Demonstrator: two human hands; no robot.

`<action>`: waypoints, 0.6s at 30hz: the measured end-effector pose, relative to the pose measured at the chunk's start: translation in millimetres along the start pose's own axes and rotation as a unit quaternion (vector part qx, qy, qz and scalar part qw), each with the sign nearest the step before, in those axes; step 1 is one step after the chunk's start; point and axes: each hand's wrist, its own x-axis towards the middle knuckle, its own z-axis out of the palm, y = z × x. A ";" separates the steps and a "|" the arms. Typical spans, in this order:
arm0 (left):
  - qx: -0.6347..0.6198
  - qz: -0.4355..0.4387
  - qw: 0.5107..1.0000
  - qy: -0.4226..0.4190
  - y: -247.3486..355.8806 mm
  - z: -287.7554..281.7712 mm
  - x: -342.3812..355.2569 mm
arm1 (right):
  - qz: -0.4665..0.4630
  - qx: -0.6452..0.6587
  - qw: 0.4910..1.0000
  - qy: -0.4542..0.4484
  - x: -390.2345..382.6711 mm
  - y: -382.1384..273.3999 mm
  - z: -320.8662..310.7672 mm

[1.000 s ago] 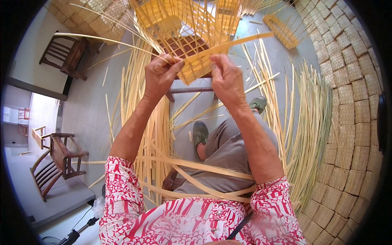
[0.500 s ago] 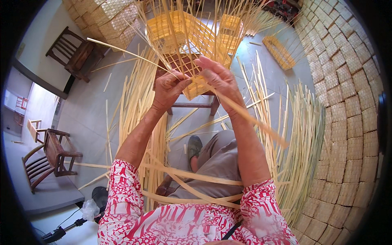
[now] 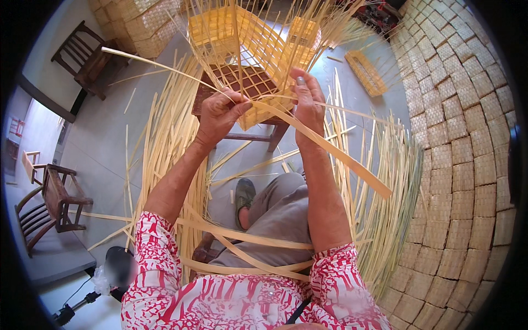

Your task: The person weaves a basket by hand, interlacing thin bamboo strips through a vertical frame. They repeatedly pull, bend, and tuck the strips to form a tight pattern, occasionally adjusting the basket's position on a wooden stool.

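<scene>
A partly woven yellow bamboo basket [image 3: 256, 116] with long upright stakes rests on a brown wooden stool [image 3: 268, 88] before me. My left hand [image 3: 219, 114] is closed at the basket's near corner, pinching bamboo strips between thumb and fingers. From that pinch a thin strip [image 3: 157, 68] sticks out to the upper left, and a wider flat strip [image 3: 349, 160] slants down to the right, its end free. My right hand [image 3: 309, 107] is raised beside the corner, fingers bent and thumb upright, with a narrow strip [image 3: 355, 112] running through it. Part of its grip is hidden.
Bundles of loose bamboo strips [image 3: 159, 148] lie on the floor at left, and greener ones [image 3: 404, 170] at right. Several flat strips [image 3: 247, 237] cross my lap. Wooden chairs [image 3: 59, 192] stand at left. Stacked woven pieces [image 3: 462, 165] line the right side; another basket piece [image 3: 366, 73] lies beyond.
My right hand has moved slightly away from the basket corner, its fingers more bent and turned upward. The narrow strip now shows to its right. The whole view has shifted a little.
</scene>
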 end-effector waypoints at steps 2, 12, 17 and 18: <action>-0.031 0.003 0.999 0.033 1.4 2.2 -0.8 | 0.002 0.000 0.999 -0.040 4.3 -2.8 2.2; -0.075 0.019 0.995 0.056 1.4 7.2 -1.6 | -0.140 -0.029 0.983 0.119 29.0 2.1 -33.9; -0.063 -0.016 0.997 0.045 9.5 4.2 -2.4 | -0.036 -0.061 0.995 0.071 42.7 -3.6 -33.3; -0.061 -0.013 0.997 0.041 11.9 4.8 -0.8 | -0.020 -0.048 0.998 0.042 43.4 -5.1 -32.6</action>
